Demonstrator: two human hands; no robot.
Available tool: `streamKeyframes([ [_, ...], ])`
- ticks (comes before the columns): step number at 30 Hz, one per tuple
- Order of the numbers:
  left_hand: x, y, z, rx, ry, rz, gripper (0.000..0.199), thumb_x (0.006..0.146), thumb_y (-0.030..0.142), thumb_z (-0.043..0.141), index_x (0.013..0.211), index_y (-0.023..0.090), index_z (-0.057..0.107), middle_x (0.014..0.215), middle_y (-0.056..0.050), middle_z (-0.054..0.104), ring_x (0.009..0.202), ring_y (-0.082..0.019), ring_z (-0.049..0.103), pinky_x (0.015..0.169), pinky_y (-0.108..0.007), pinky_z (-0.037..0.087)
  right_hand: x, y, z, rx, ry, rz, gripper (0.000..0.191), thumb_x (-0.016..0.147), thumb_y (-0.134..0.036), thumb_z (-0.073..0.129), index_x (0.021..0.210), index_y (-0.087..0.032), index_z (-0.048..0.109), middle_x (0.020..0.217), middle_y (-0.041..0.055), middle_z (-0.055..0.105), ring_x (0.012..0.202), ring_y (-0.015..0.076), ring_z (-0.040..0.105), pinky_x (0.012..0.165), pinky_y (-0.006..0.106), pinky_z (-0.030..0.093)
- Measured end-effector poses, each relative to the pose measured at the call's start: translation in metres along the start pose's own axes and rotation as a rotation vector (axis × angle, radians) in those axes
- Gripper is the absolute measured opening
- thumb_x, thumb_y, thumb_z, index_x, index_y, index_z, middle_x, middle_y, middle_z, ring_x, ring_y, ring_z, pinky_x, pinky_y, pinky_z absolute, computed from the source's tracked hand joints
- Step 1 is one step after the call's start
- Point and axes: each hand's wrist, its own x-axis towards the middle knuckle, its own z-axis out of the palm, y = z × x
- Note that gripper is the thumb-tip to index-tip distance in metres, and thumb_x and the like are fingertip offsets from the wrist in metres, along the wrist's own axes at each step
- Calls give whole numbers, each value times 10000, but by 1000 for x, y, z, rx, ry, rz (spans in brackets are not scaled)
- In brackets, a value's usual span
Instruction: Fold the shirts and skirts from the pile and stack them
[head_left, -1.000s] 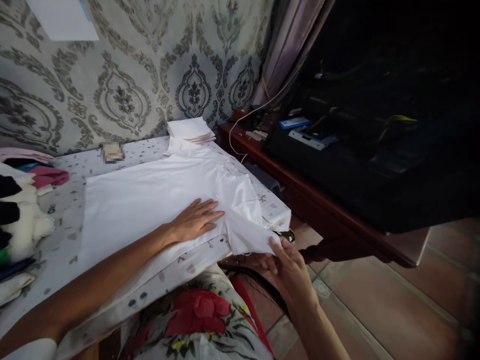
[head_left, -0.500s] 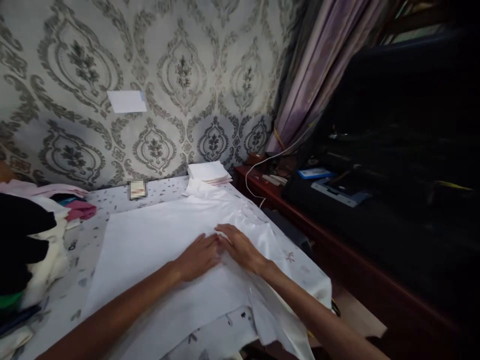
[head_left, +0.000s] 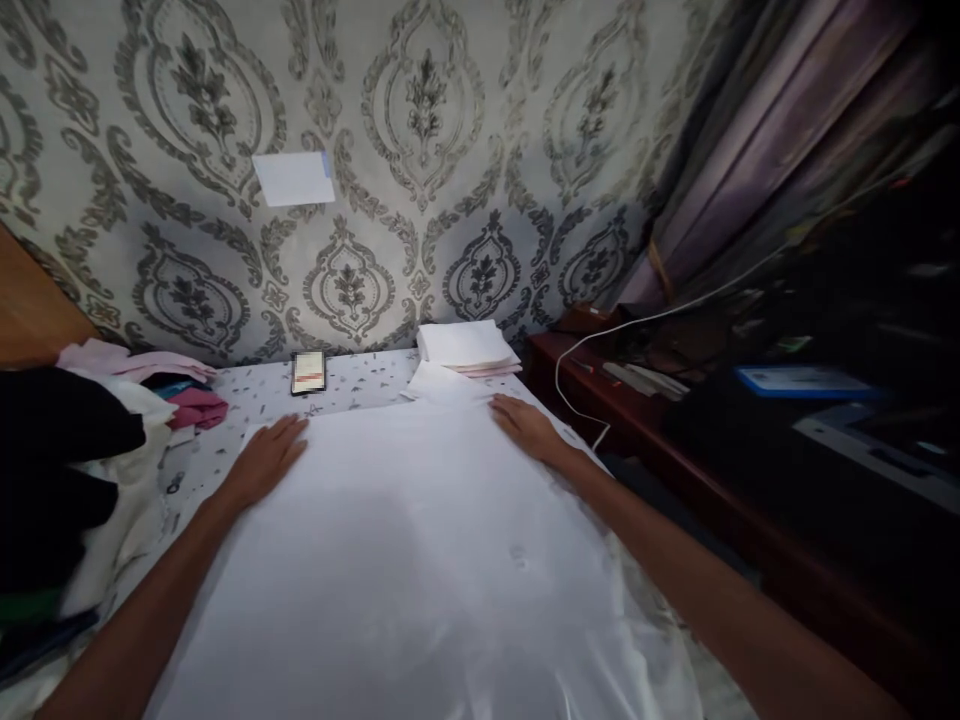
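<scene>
A large white cloth point(head_left: 390, 540) lies spread over the patterned bed sheet point(head_left: 247, 385); it is smooth in the middle and rumpled along its lower right. My left hand point(head_left: 264, 462) rests flat near the cloth's far left corner, fingers stretched out. Along the far right edge lies my right hand point(head_left: 526, 428), also flat with fingers extended. Neither hand grips anything. Just beyond the right hand sits a folded stack of white cloth point(head_left: 465, 345), with a loose white piece in front of it.
Piled clothes point(head_left: 67, 440) in black, white and pink lie at the left. A phone point(head_left: 308, 372) with a lit screen is near the wall. On the right stands a dark red wooden table point(head_left: 622, 420), crossed by a white cable point(head_left: 574, 360). A purple curtain point(head_left: 757, 180) hangs behind it.
My hands have parted from the cloth's middle, the left moving to the far left corner, the right toward the far right edge. The right side is spread flatter. The view has shifted.
</scene>
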Motion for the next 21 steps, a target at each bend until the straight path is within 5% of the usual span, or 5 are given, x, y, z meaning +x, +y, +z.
streamKeyframes([
  [4,-5,-19,0,-15,50,-19,590,982,533,275,1413,221,529,1515,-105,492,1429,-273,418,1158,-505,353,11,6,0,-5,70,28,314,976,-237,418,1104,-136,686,1178,132,704,1125,244,621,992,357,449],
  [7,-5,-19,1,-25,48,-39,619,982,555,255,1419,208,521,1514,-108,492,1425,-278,424,1166,-507,344,32,-6,4,-42,77,107,297,964,-239,431,1094,-132,676,1170,138,687,1008,241,637,888,333,463],
  [14,-5,-18,3,-13,64,-49,635,993,532,222,1418,150,499,1494,-129,513,1404,-274,442,1176,-469,333,101,-33,34,21,14,253,360,839,-283,615,1165,-143,673,1208,145,680,1080,283,602,875,339,445],
  [21,6,-17,-11,69,36,-12,531,983,403,281,1362,122,526,1290,-171,590,1193,-306,554,1032,-464,436,122,-38,41,228,33,386,176,681,-168,701,855,-165,723,872,44,728,950,252,647,775,283,482],
])
